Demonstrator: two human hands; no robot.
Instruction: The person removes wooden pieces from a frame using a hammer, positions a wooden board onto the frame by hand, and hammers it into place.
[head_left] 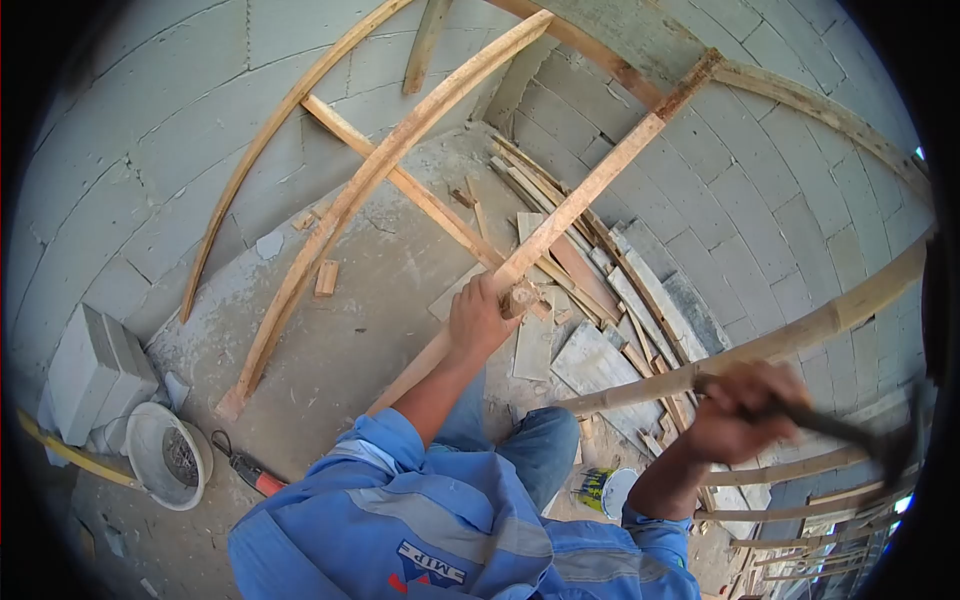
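Note:
My left hand (480, 318) is wrapped around a long wooden beam (590, 195), right where a crosspiece (440, 212) meets it. A squared wood end (522, 297) pokes out beside my fingers. Off to the right, my right hand (750, 412) is closed on the dark handle of a hammer (835, 428). Motion smears the hammer's head, which is out at the far right, well apart from the joint. Another wooden beam (375, 165) crosses the same crosspiece further left.
Scrap boards (600, 370) and strips lie piled along the block wall (690, 190). At lower left are a white bucket (190, 455) holding small dark bits, a red-and-black power tool (255, 472) and stacked blocks (95, 370). A paint tin (605, 490) stands by my knee; a round pole (760, 355) slants at right.

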